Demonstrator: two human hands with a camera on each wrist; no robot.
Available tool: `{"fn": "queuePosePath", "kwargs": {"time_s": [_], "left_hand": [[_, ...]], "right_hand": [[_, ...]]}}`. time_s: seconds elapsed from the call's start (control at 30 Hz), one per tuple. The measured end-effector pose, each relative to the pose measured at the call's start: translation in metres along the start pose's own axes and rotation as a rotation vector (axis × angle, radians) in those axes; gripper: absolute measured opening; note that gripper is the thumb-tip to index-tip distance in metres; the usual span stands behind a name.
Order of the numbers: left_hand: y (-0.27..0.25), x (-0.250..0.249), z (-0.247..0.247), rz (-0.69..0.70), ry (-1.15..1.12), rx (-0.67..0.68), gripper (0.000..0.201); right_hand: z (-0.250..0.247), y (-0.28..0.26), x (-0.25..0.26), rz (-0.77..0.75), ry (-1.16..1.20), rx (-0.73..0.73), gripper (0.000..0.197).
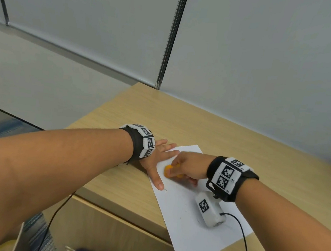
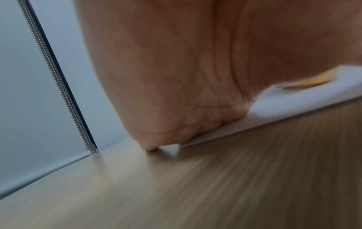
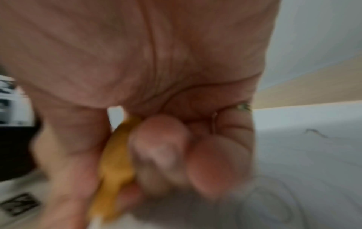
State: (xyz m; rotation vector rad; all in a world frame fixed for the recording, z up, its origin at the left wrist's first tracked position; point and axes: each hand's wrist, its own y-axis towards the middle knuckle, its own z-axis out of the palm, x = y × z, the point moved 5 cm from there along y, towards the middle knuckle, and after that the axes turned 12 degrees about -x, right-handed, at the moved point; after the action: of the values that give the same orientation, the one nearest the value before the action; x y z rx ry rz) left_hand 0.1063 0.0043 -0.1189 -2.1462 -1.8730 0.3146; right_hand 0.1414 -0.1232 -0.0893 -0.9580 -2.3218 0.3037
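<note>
- Pinching the orange eraser (image 1: 168, 171) between thumb and curled fingers, my right hand (image 1: 189, 165) has its grip closed firmly around it, with the eraser's lower edge down on the white paper (image 1: 188, 232).
- My left hand (image 1: 157, 161) lies flat with fingers straight, pressing the sheet's left edge to the counter (image 1: 141, 114); it holds nothing.
- To rub well, I judge short, light strokes best, running away from the pinning hand so the sheet neither buckles nor tears.
- A faint pencil mark (image 1: 165, 190) sits just beyond my left thumb tip and looks like the next spot to rub.
- No container shows on the counter; the cabinet fronts (image 1: 119, 228) below are closed, so their contents are hidden.
</note>
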Motion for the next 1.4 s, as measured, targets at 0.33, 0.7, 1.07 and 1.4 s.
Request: {"fn": "queuePosePath", "kwargs": {"time_s": [0.33,0.7,1.07,1.4], "left_hand": [[0.000,-0.001,-0.003,-0.017,-0.009,0.002,0.136],[-0.035,-0.033,-0.003,-0.174,0.053,-0.056,0.125],[-0.066,-0.051,-0.041,-0.053,0.096,0.036,0.114],[-0.018,-0.034,-0.023,0.077,0.020,0.038,0.126]], "right_hand": [[-0.031,-0.012,-0.033,0.197,0.041,-0.101,0.043],[-0.018,-0.047,-0.062,0.301,0.060,-0.193,0.036],[-0.028,-0.032,-0.033,0.019,-0.032,-0.329,0.032],[-0.029,-0.038,-0.039,-0.010,0.082,-0.368,0.027]]}}
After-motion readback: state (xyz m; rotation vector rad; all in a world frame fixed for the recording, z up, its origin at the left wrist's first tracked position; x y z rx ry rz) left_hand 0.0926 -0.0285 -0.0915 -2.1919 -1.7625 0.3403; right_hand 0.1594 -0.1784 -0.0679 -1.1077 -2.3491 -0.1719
